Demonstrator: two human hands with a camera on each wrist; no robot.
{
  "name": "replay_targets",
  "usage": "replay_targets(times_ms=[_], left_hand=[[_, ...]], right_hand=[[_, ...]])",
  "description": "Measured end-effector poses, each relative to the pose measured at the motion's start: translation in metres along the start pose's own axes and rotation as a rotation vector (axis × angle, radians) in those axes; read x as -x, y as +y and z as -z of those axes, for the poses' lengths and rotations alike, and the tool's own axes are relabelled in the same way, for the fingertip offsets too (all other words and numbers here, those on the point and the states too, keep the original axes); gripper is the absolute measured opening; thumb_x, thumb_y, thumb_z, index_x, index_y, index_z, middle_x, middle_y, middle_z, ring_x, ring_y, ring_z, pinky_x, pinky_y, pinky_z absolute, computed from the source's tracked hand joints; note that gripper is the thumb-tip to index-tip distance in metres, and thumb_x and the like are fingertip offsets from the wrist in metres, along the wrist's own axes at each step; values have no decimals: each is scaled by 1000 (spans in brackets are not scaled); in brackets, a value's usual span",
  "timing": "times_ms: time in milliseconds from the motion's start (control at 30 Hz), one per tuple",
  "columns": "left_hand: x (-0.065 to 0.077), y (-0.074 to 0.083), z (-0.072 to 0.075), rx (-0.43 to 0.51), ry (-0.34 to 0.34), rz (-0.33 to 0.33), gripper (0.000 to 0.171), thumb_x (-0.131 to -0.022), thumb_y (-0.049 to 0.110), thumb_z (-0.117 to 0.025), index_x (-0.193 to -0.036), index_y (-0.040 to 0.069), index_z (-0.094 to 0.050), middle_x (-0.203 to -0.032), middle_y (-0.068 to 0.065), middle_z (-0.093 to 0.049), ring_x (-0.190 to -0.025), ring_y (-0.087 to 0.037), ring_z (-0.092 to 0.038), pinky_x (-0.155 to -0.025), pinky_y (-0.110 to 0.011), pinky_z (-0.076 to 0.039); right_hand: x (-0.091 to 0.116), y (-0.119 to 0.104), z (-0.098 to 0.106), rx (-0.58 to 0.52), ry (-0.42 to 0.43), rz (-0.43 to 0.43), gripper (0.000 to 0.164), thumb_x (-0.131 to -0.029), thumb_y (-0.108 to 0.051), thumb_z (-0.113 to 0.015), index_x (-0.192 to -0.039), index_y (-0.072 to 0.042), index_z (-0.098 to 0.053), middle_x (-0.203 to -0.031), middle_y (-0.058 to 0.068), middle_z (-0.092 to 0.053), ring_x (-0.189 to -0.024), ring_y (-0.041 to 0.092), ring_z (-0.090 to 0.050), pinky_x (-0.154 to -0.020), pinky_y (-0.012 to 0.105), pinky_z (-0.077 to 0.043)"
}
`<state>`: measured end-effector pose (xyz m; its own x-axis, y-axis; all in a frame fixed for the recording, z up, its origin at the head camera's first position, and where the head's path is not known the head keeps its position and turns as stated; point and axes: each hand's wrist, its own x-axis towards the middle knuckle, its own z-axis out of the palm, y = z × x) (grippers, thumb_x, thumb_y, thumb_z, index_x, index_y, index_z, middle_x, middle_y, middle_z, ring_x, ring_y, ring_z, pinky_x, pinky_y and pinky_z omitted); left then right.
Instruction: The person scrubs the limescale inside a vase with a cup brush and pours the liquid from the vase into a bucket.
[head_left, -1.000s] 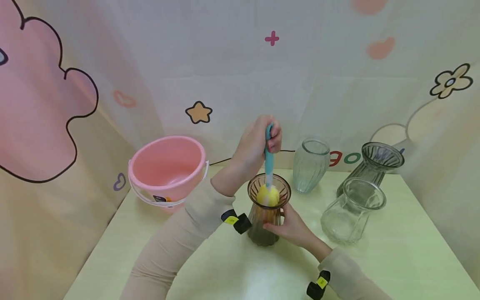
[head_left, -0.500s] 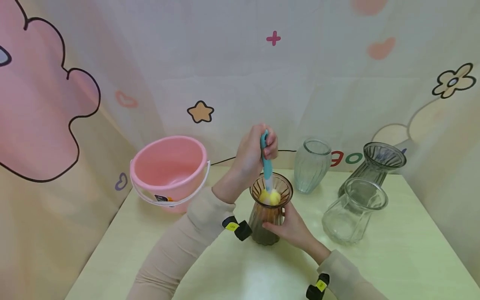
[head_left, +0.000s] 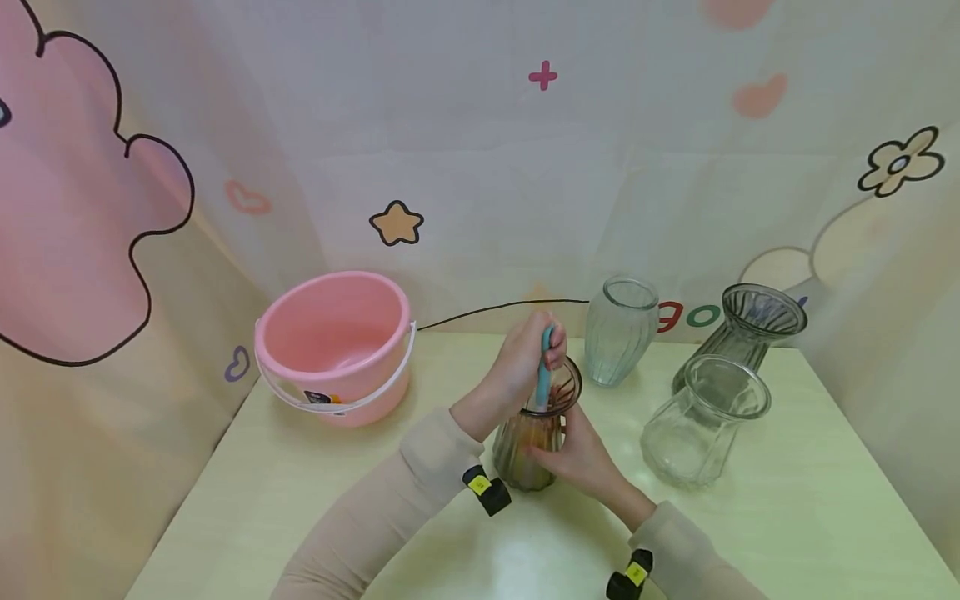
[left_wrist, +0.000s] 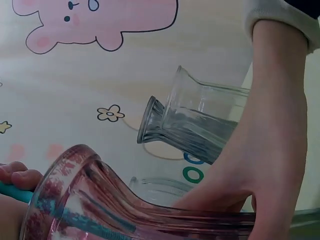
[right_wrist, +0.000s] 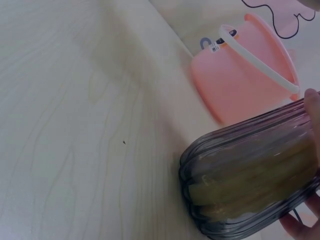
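A brush with a teal handle stands in a ribbed, flared glass vase on the table. My left hand grips that handle just above the rim, fingers curled round it. Through the tinted glass, the right wrist view shows the brush's yellowish head low in the vase. My right hand holds the vase from the right, thumb on the near side. In the left wrist view the right hand appears around the vase's body, beyond the flared mouth.
A pink bucket with a white handle stands at the left. Behind the right hand is a clear ribbed vase. Farther right are a dark smoky vase and a clear flared vase. A patterned curtain hangs behind the table.
My left hand has pushed the brush down into the vase. The yellow head, seen at the mouth before, is now deep inside. My right hand stays on the vase.
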<state>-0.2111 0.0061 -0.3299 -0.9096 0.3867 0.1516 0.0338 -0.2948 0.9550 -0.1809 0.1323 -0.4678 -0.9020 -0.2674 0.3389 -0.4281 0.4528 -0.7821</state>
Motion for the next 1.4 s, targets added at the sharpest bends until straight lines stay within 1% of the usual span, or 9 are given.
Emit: replay_targets(times_ms=[233, 400, 567, 733, 933, 1033, 1133, 1267, 1400], left_hand=[[6, 12, -4, -13, -26, -16, 26, -92, 16, -28, -68, 7, -34, -59, 1, -31, -56, -14, -30, -58, -25, -27], [6, 43, -8, -6, -50, -62, 27, -92, 15, -29, -67, 6, -34, -58, 1, -30, -54, -14, -29, -56, -25, -25], [5, 79, -13, 10, -39, -125, 26, -90, 15, -30, -65, 7, -35, -56, 1, -30, -53, -15, -28, -55, -24, -26], [5, 93, -13, 51, -37, -149, 28, -91, 13, -27, -65, 7, -35, -55, 1, -29, -51, -14, -27, -53, -25, -25], [9, 88, -10, 59, -67, -181, 29, -92, 14, -26, -66, 7, -36, -56, 1, -30, -52, -14, -28, -54, -24, -26], [9, 80, -9, 65, -48, -192, 30, -93, 17, -27, -65, 8, -35, -56, 1, -29, -51, -14, -27, -54, -24, -25], [7, 62, -6, 62, -4, -154, 30, -93, 19, -28, -65, 8, -35, -55, 1, -30, -51, -13, -27, -54, -25, -25], [5, 31, -3, 54, 26, -58, 28, -92, 14, -28, -66, 8, -35, -56, 1, -31, -51, -13, -28, -55, -25, -26], [8, 15, -2, 9, 1, -13, 26, -91, 11, -27, -66, 7, -34, -57, 1, -31, -53, -13, -28, -55, -26, -25]], right_hand=[[1, -1, -5, -2, 34, 12, 80, -68, -18, -80, -132, -13, -33, -128, 5, -46, -113, 20, -49, -89, 42, -45], [1, -4, -7, 6, 44, 1, 82, -68, -25, -81, -133, -14, -32, -127, 5, -46, -115, 23, -49, -90, 45, -45], [0, -6, -9, 50, 61, -27, 89, -68, -31, -81, -137, -13, -27, -132, 7, -43, -122, 26, -45, -96, 48, -40], [-1, -5, -11, 34, 68, -45, 92, -67, -32, -81, -138, -11, -26, -134, 8, -41, -125, 27, -42, -98, 50, -39], [1, -7, -11, 52, 80, -71, 92, -68, -31, -81, -138, -10, -25, -132, 10, -42, -121, 28, -45, -93, 48, -43], [1, -8, -11, 66, 92, -82, 89, -68, -30, -81, -135, -9, -28, -129, 11, -44, -119, 28, -46, -93, 48, -43], [1, -8, -11, 75, 102, -76, 86, -67, -29, -81, -133, -9, -30, -127, 11, -45, -118, 28, -46, -93, 47, -43], [1, -7, -10, 64, 111, -59, 84, -66, -25, -82, -131, -9, -31, -125, 10, -46, -116, 26, -48, -93, 46, -43], [1, -7, -10, 45, 110, -37, 83, -66, -23, -82, -131, -10, -32, -124, 7, -47, -112, 22, -49, -93, 43, -43]])
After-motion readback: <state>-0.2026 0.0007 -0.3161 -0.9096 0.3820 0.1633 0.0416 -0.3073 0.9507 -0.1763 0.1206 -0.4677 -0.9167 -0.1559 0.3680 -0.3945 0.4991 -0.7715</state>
